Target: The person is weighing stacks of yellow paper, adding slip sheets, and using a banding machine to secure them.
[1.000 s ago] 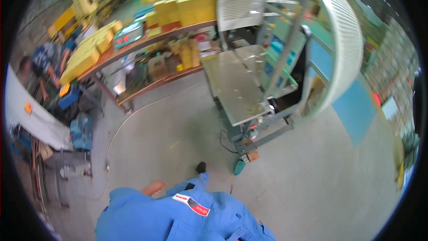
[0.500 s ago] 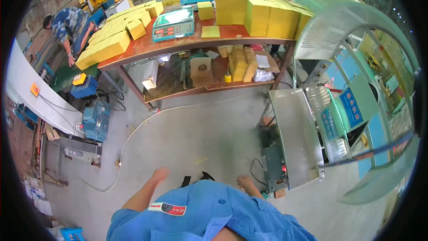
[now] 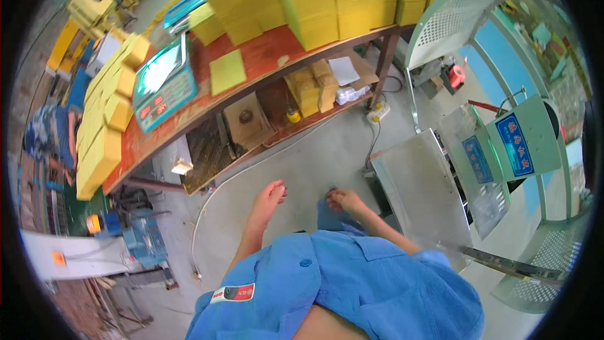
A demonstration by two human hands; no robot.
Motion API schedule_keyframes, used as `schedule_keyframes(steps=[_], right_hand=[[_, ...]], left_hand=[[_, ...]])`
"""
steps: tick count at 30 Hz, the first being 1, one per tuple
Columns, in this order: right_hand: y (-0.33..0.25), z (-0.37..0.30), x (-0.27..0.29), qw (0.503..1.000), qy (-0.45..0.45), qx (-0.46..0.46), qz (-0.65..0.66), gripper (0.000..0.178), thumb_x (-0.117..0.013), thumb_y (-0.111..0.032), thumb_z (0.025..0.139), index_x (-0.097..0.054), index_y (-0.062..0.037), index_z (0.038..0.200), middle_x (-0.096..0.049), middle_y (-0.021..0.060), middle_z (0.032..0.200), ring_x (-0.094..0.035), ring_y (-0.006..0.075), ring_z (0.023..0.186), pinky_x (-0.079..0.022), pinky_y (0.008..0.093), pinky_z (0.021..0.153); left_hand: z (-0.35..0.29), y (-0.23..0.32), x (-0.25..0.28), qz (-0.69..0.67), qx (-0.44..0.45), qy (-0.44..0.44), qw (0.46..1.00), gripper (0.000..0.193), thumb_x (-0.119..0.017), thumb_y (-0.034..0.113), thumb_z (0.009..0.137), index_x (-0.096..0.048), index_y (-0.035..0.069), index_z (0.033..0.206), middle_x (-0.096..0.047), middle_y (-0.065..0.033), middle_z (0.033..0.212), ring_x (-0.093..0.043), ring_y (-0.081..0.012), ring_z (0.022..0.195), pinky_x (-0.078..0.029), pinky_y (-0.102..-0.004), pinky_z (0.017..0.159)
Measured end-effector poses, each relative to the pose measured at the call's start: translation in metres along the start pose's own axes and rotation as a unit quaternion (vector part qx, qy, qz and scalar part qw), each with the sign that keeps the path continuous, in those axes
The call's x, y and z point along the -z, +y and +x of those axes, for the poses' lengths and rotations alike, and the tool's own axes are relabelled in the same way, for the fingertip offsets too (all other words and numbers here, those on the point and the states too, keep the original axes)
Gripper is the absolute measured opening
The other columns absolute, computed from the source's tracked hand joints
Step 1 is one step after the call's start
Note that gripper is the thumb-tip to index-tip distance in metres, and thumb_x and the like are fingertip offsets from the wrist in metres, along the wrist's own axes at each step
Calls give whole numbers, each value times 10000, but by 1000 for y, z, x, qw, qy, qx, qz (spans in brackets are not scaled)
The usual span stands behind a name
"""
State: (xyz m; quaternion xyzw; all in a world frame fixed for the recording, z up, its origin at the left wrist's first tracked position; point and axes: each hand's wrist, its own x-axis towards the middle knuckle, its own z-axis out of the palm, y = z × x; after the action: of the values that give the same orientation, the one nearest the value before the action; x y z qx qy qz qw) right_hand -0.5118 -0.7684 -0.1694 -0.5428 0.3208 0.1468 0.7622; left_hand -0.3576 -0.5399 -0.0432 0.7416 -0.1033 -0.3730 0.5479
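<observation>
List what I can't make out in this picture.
Right hand: palm hidden by its own curled fingers, head view.
Tall yellow stacks: tops partly cut off by the top edge, head view.
One leg: hidden under the blue shirt, head view.

Passable: smooth grey floor [image 3: 299, 162], mid-frame. Blocking: long red-topped counter [image 3: 267, 50], upper centre; flat silver metal machine bed [image 3: 421, 189], right.

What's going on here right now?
The person's left hand and right hand are over the floor in front of a red-topped table, neither visibly holding anything. Stacks of yellow sheets and a teal scale stand on the table. A flat metal plate lies beyond the right hand. A co-worker is at far left.
</observation>
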Motion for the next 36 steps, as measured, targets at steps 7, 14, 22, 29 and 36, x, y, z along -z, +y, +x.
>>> schedule_keyframes(steps=[7, 14, 22, 29, 36], right_hand=[[-159, 140, 65, 984, 88, 115, -106, 313, -548, -233, 955, -644, -13, 1156, -686, 67, 953, -628, 156, 781, -503, 285, 668], [-204, 161, 66, 985, 122, 119, 28, 244, -552, -194, 956, -647, 3, 1064, -635, 41, 849, -576, 105, 714, -458, 246, 609], [-322, 115, -70, 991, -100, 77, 38, 291, -530, -141, 951, -608, 32, 1171, -671, 121, 1058, -630, 175, 948, -489, 297, 841], [-436, 190, -145, 936, -297, 176, -69, 285, -530, -128, 954, -601, 28, 1181, -661, 81, 1046, -608, 166, 997, -475, 305, 893], [-475, 226, -188, 899, -384, 176, -117, 299, -531, -156, 970, -599, 38, 1187, -671, 113, 1067, -644, 193, 984, -503, 330, 888]], left_hand=[[122, 85, -5, -19, 24, -22, 999, 418, -547, 270, 980, -538, -13, 1287, -652, -103, 1146, -620, -178, 1026, -501, -317, 858], [209, 143, 29, -47, -75, -80, 993, 325, -558, 211, 981, -576, 14, 1239, -660, -84, 1115, -623, -148, 1026, -505, -301, 869], [201, 252, 260, 356, -299, 397, 792, 341, -711, 129, 831, -634, 33, 1149, -646, -131, 1176, -613, -265, 1087, -477, -352, 928], [212, 227, 355, 539, -151, 405, 723, 532, -772, 170, 751, -604, 44, 1240, -553, -157, 1328, -504, -331, 1241, -411, -420, 1032], [201, 233, 362, 454, -129, 371, 800, 351, -708, 181, 825, -661, 15, 1131, -620, -140, 1235, -578, -309, 1148, -471, -379, 949]])
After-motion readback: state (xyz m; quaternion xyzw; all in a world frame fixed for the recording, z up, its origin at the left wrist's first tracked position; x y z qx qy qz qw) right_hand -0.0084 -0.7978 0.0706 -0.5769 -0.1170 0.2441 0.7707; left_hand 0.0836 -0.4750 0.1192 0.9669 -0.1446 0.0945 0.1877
